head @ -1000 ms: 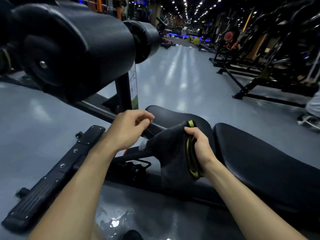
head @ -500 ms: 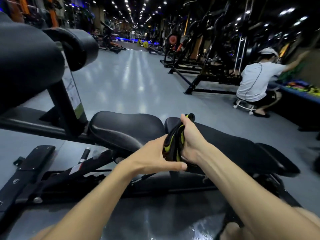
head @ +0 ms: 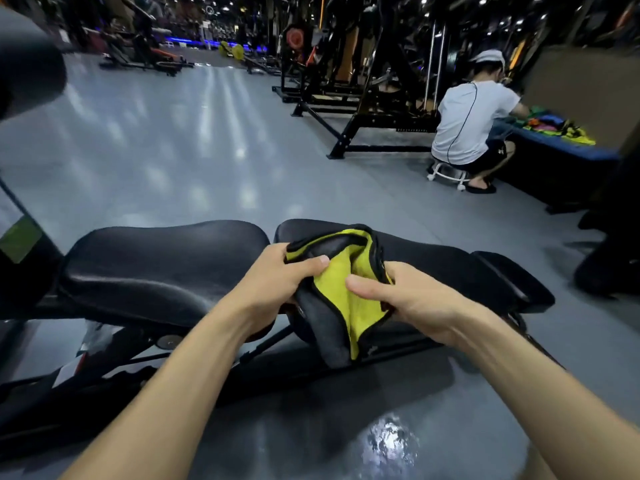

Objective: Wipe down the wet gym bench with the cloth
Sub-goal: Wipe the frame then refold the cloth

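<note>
The cloth (head: pixel 349 299) is yellow one side, dark grey the other, black-edged. The bench (head: pixel 162 265) is black; the floor (head: pixel 194 140) glossy grey.

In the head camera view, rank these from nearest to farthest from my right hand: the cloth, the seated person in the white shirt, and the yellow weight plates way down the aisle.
1. The cloth: gripped by the right hand, over the bench.
2. The seated person in the white shirt: to the right, across the floor.
3. The yellow weight plates: far down the aisle, upper left of centre.

Black padded gym bench (head: pixel 166 265) on glossy grey floor (head: pixel 180 147)
</note>
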`<control>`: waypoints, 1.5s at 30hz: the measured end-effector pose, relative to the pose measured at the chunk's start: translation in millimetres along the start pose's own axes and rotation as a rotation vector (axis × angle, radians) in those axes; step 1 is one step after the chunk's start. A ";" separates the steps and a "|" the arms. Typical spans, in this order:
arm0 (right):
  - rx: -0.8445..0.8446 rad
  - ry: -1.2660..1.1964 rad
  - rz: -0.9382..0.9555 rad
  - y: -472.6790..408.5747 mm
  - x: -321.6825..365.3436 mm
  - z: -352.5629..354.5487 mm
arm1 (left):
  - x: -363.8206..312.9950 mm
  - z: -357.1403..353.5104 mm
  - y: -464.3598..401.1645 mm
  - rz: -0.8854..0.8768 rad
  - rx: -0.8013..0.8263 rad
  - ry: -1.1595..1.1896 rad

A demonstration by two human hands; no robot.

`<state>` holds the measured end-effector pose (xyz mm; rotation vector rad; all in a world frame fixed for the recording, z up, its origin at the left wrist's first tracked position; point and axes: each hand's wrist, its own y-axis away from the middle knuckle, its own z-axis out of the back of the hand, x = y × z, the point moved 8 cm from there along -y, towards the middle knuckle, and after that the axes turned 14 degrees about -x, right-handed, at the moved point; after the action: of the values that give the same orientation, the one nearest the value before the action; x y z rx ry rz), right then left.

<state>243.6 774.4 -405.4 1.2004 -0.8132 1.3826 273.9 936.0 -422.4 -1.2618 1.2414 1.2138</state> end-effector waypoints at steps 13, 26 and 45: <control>-0.430 0.219 0.145 -128.9 -54.5 95.5 | 33.8 -62.7 -115.6 0.042 -0.201 0.010; -0.701 0.274 -0.013 -119.2 -16.8 185.3 | -17.5 -127.3 -150.7 0.351 -0.195 -0.163; -0.301 0.276 -0.032 -18.2 267.8 342.1 | -333.2 -287.0 -95.3 0.708 0.066 -0.076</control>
<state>360.2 531.0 -64.4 0.7681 -0.7691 1.3100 380.8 668.9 -76.3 -0.7235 1.7259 1.6737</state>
